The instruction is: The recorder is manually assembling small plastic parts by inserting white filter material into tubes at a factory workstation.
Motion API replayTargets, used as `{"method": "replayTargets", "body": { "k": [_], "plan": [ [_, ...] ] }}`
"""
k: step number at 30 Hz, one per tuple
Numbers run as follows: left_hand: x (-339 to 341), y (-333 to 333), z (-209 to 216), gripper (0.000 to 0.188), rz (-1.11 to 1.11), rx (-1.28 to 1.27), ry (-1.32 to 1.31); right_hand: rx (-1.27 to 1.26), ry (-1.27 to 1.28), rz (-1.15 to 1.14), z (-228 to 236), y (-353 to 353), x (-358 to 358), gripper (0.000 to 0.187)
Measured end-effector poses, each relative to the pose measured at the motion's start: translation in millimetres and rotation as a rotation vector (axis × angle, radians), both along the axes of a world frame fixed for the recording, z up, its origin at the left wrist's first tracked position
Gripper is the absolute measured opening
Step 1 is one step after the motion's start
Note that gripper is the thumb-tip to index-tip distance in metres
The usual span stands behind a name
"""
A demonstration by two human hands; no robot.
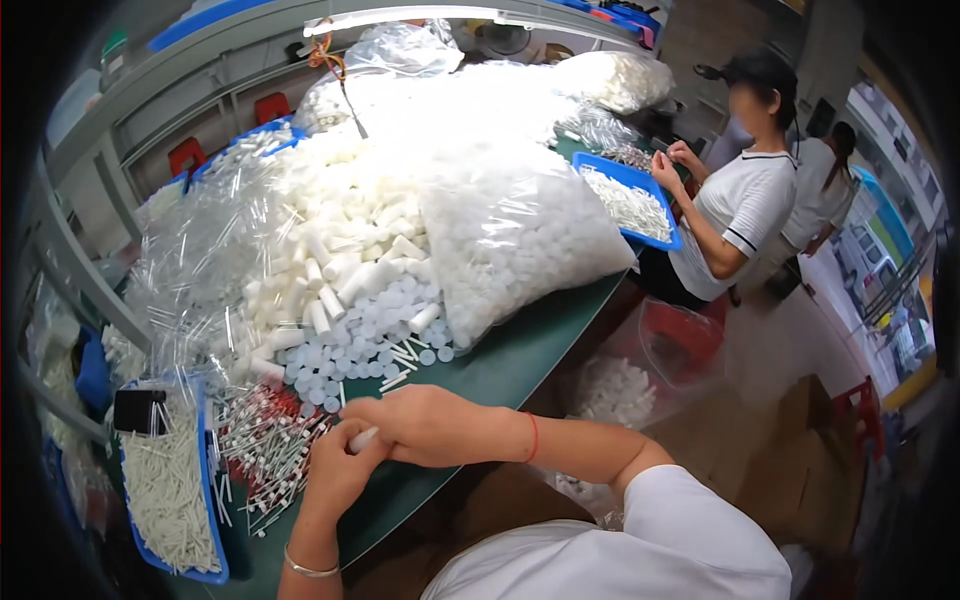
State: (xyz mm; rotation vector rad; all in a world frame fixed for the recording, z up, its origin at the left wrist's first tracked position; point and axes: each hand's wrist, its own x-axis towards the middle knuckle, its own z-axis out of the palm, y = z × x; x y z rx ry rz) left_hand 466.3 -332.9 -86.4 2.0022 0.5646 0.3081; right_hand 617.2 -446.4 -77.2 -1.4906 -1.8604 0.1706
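Over the green table's near edge, my two hands meet. My left hand (340,470) is closed around a small white cylinder (363,440), whose end shows between thumb and fingers. My right hand (430,425) comes in from the right with its fingers bent against the left; what they pinch is hidden. Just beyond the hands lie translucent round discs (350,340) and several thin white sticks (400,365). Left of my left hand is a heap of thin metal pins with white ends and some red parts (270,440).
A blue tray of thin white sticks (170,490) stands at the left. White foam-like cylinders (350,220) pile up beyond, beside a full clear bag (520,240). At right, a person in a cap (745,180) works by another blue tray (630,200). A metal frame (100,280) borders the left.
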Motion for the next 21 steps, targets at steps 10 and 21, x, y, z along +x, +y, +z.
{"method": "replayTargets", "body": {
  "k": [10, 21],
  "plan": [
    [4, -5, -8, 0.038, -0.105, -0.696, -0.220, 0.018, 0.812, 0.148, -22, 3, 4, 0.024],
    [-5, -9, -23, 0.042, 0.129, -0.614, -0.219, -0.353, 1.439, 0.415, -21, 16, -16, 0.059]
  ]
}}
